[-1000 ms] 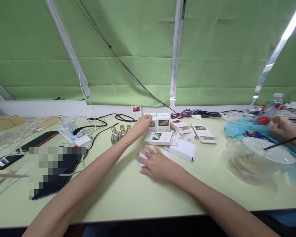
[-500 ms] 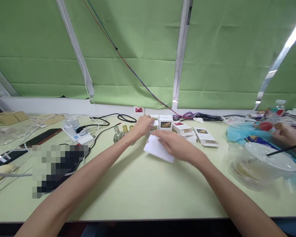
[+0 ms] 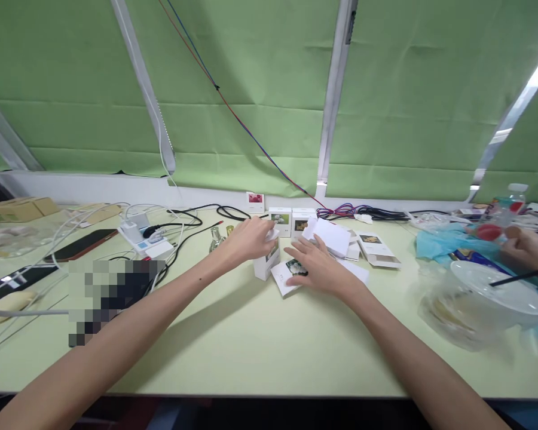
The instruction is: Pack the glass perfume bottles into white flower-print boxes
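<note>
Both forearms slant inward over the near edge of the table (image 3: 233, 358). The right hand (image 3: 320, 266) is palm down, fingers spread above a flat carton (image 3: 281, 279); how firmly they press, I cannot tell. That carton looks like thin, light card, smooth and easily creased, so lifting by its edges seems kinder than pushing on the middle.

Just beside it, the left hand (image 3: 248, 239) arches down from above, its fingers pinching the top of an upright carton (image 3: 262, 270) – whether the base touches the table is unclear. This one is probably stiffer along its corners, softer across the panels; opposite side walls, held lightly, should make the surest grip.

Behind the left hand stand small bottles (image 3: 215, 237), partly hidden – likely glass. Farther back are two standing cartons (image 3: 281, 222).
</note>
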`<state>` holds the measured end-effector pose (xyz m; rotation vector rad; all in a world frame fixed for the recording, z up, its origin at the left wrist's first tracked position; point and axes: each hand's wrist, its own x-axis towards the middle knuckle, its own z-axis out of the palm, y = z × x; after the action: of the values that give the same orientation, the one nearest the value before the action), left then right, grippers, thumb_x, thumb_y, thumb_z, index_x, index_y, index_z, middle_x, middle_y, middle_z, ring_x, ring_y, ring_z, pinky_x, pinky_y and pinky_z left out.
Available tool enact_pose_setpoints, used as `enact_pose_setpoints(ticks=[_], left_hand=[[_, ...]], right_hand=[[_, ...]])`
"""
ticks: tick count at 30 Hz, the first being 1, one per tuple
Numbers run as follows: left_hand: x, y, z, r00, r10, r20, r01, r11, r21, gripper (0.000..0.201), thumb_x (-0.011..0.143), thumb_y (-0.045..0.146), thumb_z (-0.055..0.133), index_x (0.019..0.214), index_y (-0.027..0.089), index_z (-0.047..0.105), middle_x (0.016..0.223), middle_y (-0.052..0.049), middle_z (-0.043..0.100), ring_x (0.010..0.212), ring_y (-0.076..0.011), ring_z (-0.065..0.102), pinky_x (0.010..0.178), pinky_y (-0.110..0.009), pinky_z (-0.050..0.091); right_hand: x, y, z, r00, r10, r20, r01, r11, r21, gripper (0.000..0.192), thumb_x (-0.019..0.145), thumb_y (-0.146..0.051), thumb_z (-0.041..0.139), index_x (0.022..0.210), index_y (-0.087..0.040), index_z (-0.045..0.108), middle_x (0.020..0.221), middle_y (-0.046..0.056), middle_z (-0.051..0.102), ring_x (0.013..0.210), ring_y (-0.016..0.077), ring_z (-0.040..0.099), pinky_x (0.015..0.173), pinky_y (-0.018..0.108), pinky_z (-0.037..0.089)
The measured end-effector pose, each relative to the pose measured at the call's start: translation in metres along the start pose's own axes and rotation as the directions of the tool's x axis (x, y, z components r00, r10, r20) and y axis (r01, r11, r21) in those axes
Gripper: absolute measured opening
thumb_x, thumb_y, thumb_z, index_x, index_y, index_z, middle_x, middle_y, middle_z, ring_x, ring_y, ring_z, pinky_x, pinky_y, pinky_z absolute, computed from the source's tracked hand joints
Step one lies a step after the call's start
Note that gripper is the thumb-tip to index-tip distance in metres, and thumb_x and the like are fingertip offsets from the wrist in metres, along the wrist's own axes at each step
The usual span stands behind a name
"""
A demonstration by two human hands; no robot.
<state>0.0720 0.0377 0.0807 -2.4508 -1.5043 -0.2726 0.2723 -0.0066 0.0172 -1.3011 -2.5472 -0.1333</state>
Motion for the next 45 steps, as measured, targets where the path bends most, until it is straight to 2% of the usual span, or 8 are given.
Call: enact_pose_setpoints(ticks=[7,15,20,22,25,30,38,45], left_hand=[[-0.030,-0.013,-0.011,0.997,-0.032,0.076,0.045,0.983,-0.177,0.030,0.085,0.041,0.055,0.099,0.019,0.070,0.068,-0.006,0.066,0.065,-0.0238,0.061,0.057,-0.031,0.034],[-0.075,-0.038,-0.015,0.982,-0.140,0.123,0.177,0.903,-0.392,0.045,0.083,0.054,0.057,0.111,0.021,0.071,0.066,0.001,0.060,0.057,-0.0178,0.057,0.053,-0.027,0.036],[-0.094,-0.045,0.012,0.933,-0.232,0.276,0.359,0.660,-0.660,0.060,0.082,0.066,0.059,0.120,0.019,0.065,0.072,0.000,0.066,0.043,-0.0151,0.055,0.042,-0.026,0.039],[-0.096,-0.045,0.024,0.923,-0.220,0.314,0.384,0.566,-0.729,0.063,0.083,0.069,0.058,0.120,0.017,0.065,0.073,-0.003,0.068,0.045,-0.0159,0.056,0.042,-0.027,0.042],[-0.095,-0.046,0.035,0.916,-0.166,0.364,0.399,0.450,-0.799,0.067,0.082,0.070,0.059,0.121,0.016,0.063,0.077,-0.005,0.070,0.055,-0.0183,0.061,0.047,-0.027,0.048],[-0.096,-0.053,0.045,0.901,-0.072,0.428,0.411,0.460,-0.787,0.066,0.081,0.070,0.063,0.121,0.018,0.058,0.066,0.000,0.064,0.051,-0.0137,0.054,0.048,-0.023,0.043],[-0.099,-0.054,0.055,0.890,-0.037,0.455,0.422,0.446,-0.789,0.065,0.077,0.074,0.064,0.111,0.021,0.054,0.058,0.005,0.056,0.044,-0.0094,0.038,0.041,-0.020,0.025],[-0.101,-0.048,0.057,0.882,-0.165,0.442,0.470,0.390,-0.792,0.067,0.063,0.073,0.074,0.100,0.020,0.053,0.060,0.005,0.056,0.053,-0.0117,0.048,0.046,-0.020,0.031]], right_hand=[[-0.003,0.002,0.003,0.999,-0.030,0.028,0.027,0.996,0.085,0.057,0.090,-0.051,0.069,0.134,-0.017,0.058,0.124,0.016,0.067,0.136,0.0316,0.051,0.123,0.063,0.017],[0.003,0.001,0.014,0.987,0.094,-0.133,-0.113,0.984,-0.137,0.021,0.099,-0.021,0.057,0.117,-0.011,0.065,0.122,0.020,0.067,0.129,0.0310,0.056,0.120,0.059,0.024],[0.002,-0.030,0.012,0.980,-0.023,-0.196,0.065,0.976,0.209,0.052,0.101,-0.047,0.053,0.140,-0.013,0.052,0.138,0.017,0.061,0.132,0.0280,0.054,0.116,0.048,0.037],[0.000,-0.042,0.014,0.984,-0.100,-0.150,0.145,0.933,0.330,0.075,0.093,-0.059,0.061,0.150,-0.014,0.041,0.147,0.017,0.054,0.136,0.0290,0.050,0.113,0.044,0.042],[-0.004,-0.049,0.017,0.989,-0.142,-0.048,0.149,0.903,0.402,0.086,0.089,-0.059,0.065,0.155,-0.014,0.033,0.152,0.018,0.048,0.137,0.0314,0.049,0.111,0.045,0.043],[-0.009,-0.044,0.018,0.994,-0.083,0.075,0.043,0.901,0.432,0.088,0.090,-0.058,0.061,0.158,-0.012,0.029,0.153,0.022,0.046,0.138,0.0326,0.048,0.111,0.045,0.043],[-0.008,-0.039,0.019,0.989,-0.111,0.093,0.055,0.885,0.463,0.085,0.090,-0.058,0.063,0.156,-0.013,0.034,0.158,0.017,0.042,0.145,0.0299,0.041,0.115,0.044,0.039],[-0.019,-0.038,0.010,0.983,-0.078,0.164,0.014,0.933,0.361,0.085,0.092,-0.060,0.061,0.156,-0.010,0.036,0.161,0.020,0.036,0.148,0.0328,0.038,0.117,0.045,0.039]])
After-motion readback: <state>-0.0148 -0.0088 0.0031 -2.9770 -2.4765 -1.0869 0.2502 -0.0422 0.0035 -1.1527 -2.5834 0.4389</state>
